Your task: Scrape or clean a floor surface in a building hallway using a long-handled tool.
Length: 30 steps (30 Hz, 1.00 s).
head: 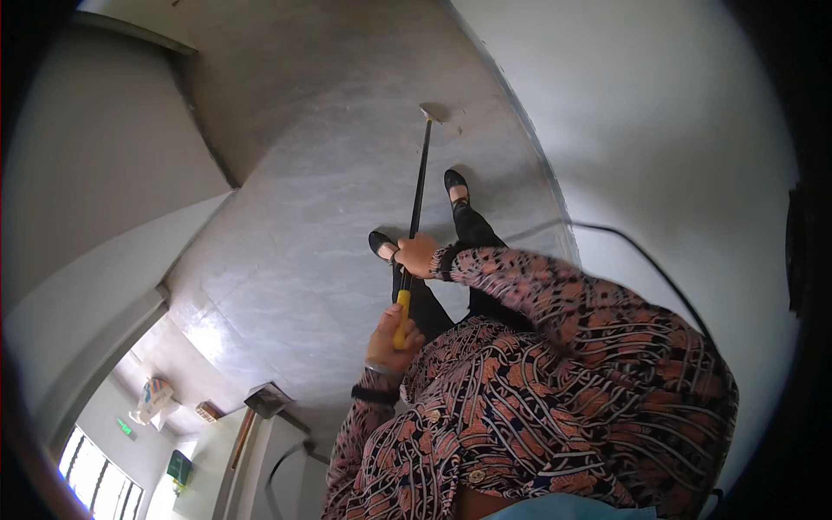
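A long-handled floor scraper (419, 188) slants from my hands to the grey floor. My left hand (393, 338) is closed around its yellow grip (402, 312) near the top end. Further down, my right hand (416, 255) grasps the black shaft. The small scraper head (429, 113) rests on or just above the floor ahead of my feet, with small crumbs of debris (459, 130) beside it. My black shoes (455, 179) stand apart, the left one close to the shaft.
A pale wall (650, 143) runs along my right, with a black cable (630, 237) in front of it. A wall corner (235, 190) juts in at left. Behind the doorway (162, 299) lie a white bag (155, 402) and a brick (208, 411). A dustpan-like thing (268, 398) stands lower left.
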Available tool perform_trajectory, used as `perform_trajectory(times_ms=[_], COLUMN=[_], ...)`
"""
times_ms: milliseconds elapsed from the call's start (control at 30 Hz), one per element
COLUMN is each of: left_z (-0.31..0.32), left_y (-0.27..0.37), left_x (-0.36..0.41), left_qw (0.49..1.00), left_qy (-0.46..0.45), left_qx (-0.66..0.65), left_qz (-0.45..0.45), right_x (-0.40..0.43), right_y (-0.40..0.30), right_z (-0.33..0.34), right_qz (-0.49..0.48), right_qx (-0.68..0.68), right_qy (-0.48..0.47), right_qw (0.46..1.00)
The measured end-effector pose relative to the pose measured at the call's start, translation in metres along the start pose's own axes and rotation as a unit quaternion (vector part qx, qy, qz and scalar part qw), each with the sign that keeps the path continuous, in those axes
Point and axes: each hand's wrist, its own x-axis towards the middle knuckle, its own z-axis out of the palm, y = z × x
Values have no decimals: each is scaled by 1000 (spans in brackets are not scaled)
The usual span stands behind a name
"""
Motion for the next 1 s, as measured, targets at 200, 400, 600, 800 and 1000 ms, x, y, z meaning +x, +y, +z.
perform_trajectory(times_ms=[200, 400, 600, 800, 1000], left_z=[-5, -5, 6, 1, 21], left_y=[-2, -12, -10, -19, -7], left_x=[-29, 5, -5, -31, 10], left_qw=[999, 1000, 999, 1000, 999], left_qy=[-34, 1, -51, -6, -27], left_qx=[21, -5, -3, 24, -21], left_qz=[-17, -3, -4, -8, 8], right_x=[-5, 1, -8, -19, -1], right_y=[-30, 0, -8, -29, 14], right_z=[32, 39, 9, 25, 6], right_qz=[30, 53, 40, 60, 33], right_qx=[16, 0, -8, 14, 22], right_qy=[-11, 33, 15, -23, -7], right_qw=[999, 998, 999, 998, 999])
